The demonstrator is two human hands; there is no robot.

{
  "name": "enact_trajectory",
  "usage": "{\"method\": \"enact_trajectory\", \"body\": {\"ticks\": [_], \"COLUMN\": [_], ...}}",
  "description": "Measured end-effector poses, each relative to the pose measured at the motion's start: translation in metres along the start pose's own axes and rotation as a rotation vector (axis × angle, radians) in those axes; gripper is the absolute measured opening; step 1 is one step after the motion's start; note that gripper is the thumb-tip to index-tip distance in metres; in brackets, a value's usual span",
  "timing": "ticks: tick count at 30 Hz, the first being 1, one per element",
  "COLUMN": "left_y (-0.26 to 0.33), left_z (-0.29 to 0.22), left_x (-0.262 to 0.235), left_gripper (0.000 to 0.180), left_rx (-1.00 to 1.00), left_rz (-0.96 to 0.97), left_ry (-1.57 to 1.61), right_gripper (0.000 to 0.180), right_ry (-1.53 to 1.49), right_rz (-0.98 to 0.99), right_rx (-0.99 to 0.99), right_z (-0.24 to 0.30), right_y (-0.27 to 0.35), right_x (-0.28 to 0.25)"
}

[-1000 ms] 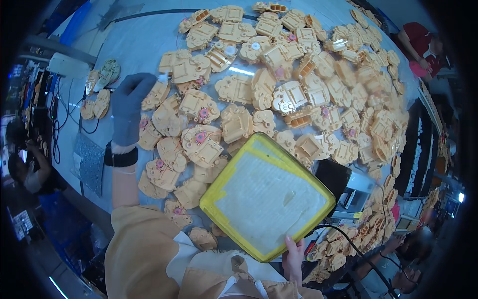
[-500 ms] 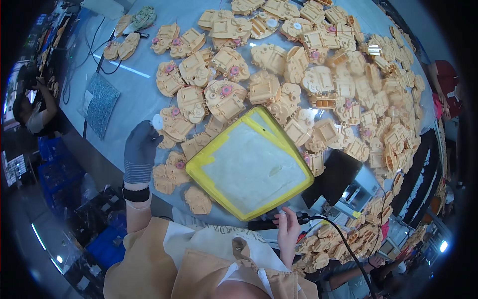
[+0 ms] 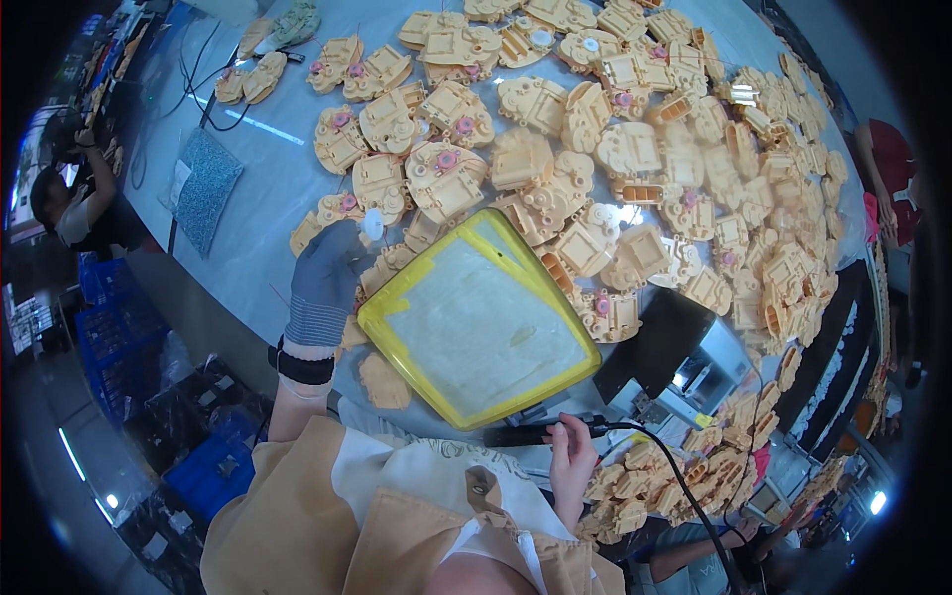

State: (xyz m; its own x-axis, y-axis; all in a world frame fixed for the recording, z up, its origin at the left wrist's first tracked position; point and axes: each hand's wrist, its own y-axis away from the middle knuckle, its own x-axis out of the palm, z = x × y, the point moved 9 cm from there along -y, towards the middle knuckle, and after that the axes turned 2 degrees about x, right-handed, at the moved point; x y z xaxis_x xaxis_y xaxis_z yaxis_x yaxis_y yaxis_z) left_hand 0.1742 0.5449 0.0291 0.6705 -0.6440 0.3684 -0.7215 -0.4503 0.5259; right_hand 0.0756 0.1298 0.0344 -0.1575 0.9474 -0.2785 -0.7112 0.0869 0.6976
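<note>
- Your left hand point(image 3: 325, 278), in its grey glove, has the small white round piece point(image 3: 373, 224) at its fingertips, and it looks pinched there; your thumb's exact contact is hidden.
- That white piece sits at the far, right-hand side of your glove, just above the tan plastic housings point(image 3: 445, 181) as you look down.
- Light and stiff, I'd judge, and perhaps slick against glove fabric; hold it by the rim, lightly, so it doesn't flip out.
- Its face shows up towards you, reading slightly oval, a bit longer away from you than across; being round, it has no clear pointing end.
- Over at your right hand point(image 3: 572, 461), bare, fingers bent, tips by the black cylindrical handle point(image 3: 516, 435); whether they wrap it or merely touch, I can't tell.
- That handle should feel rigid and heavier than the white piece, with some drag from its black cable point(image 3: 662, 448); mid-barrel looks the best hold.
- Long axis: roughly crosswise before you, cable end rightward past your right fingers, other end leftward near the panel's close corner.
- Between your two hands, slightly beyond the right, lies the yellow-bordered square panel point(image 3: 486, 322), one corner towards you.
</note>
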Motion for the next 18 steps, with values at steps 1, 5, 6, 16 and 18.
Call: {"method": "enact_trajectory", "body": {"ticks": [1, 5, 6, 16, 18], "left_y": [0.000, -0.004, -0.005, -0.015, -0.023], "left_z": [-0.001, 0.005, 0.007, -0.004, -0.009], "left_x": [0.002, 0.005, 0.004, 0.021, 0.008], "left_gripper": [0.020, 0.021, 0.021, 0.009, 0.008], "left_rx": [0.000, -0.017, -0.024, -0.012, 0.007], "left_rz": [0.001, -0.019, -0.033, -0.011, -0.047], "left_ry": [-0.012, -0.075, -0.094, -0.057, -0.077], "right_gripper": [0.021, 0.022, 0.022, 0.022, 0.023], "right_ry": [-0.006, -0.010, -0.006, 0.009, 0.013], "right_rz": [-0.008, -0.032, -0.032, -0.030, -0.003], "right_rx": [-0.015, -0.035, -0.031, -0.041, -0.020], "right_z": [0.000, -0.002, -0.002, 0.000, 0.003], "right_y": [-0.001, -0.004, -0.003, -0.006, -0.006], "right_x": [0.000, 0.000, 0.000, 0.001, 0.002]}}
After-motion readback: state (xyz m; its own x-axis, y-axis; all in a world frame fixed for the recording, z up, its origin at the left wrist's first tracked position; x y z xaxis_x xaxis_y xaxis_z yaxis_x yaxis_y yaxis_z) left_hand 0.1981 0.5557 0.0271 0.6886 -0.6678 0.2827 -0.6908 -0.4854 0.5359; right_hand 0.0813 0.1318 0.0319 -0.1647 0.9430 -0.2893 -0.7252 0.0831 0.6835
